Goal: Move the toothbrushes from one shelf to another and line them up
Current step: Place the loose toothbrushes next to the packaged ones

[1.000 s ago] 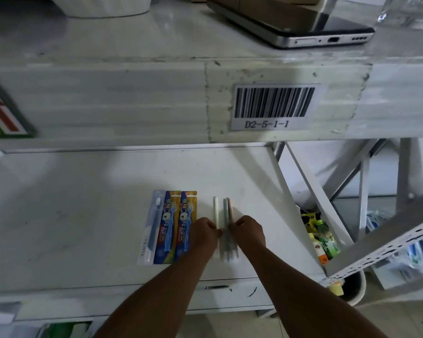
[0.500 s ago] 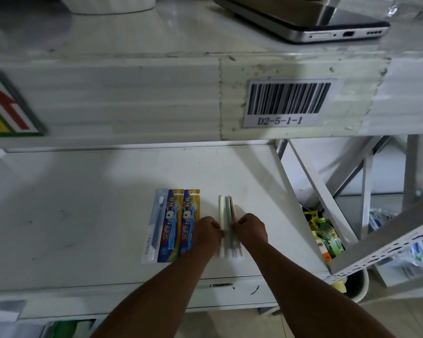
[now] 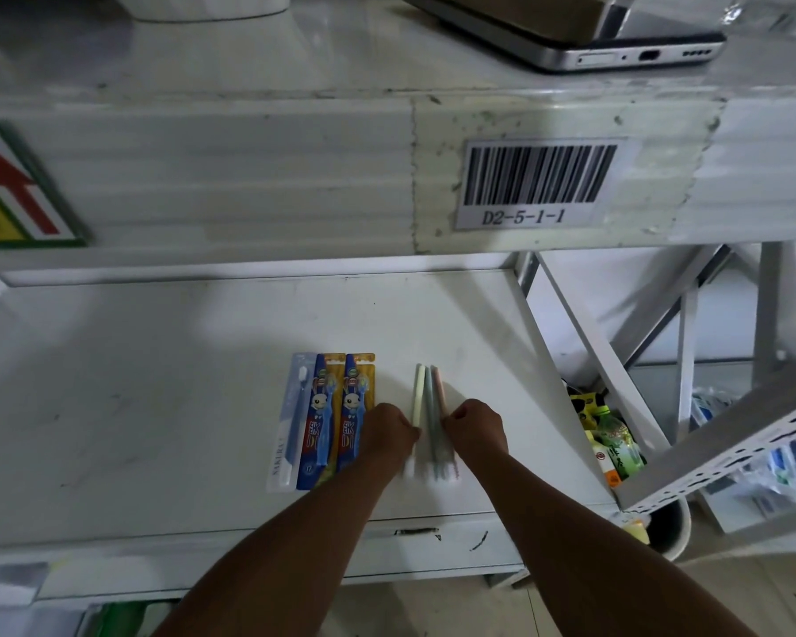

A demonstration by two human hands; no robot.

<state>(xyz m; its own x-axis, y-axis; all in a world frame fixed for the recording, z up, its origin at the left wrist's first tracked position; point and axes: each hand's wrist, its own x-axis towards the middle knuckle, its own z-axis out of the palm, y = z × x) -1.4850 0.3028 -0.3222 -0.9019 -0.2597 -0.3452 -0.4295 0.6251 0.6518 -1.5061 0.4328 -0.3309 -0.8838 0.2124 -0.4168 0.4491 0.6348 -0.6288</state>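
On lower shelf [image 3: 157,406], toward its 3 o'clock half, three packaged toothbrushes [image 3: 325,418] lie side by side, long axes running 12 to 6, packs touching: one pale blue-white pack at 9 o'clock of two blue-and-yellow cartoon packs. Just at 3 o'clock of those, a loose set of slim toothbrushes [image 3: 426,402] — cream, grey-green, pinkish — lies parallel, handles toward 12, bristle ends toward 6, pressed close together. Left hand [image 3: 387,432] curled, fingertips pinching the cream brush from the 9 o'clock side. Right hand [image 3: 476,429] curled, pinching the pinkish one from the 3 o'clock side; both hands squeeze the set between them. Barcode label [image 3: 541,183] reading D2-5-1-1 sits on the upper shelf edge at 12. Phone [image 3: 570,34] lies on top of upper shelf. Bottles [image 3: 614,445] sit beyond the shelf at 3 o'clock.
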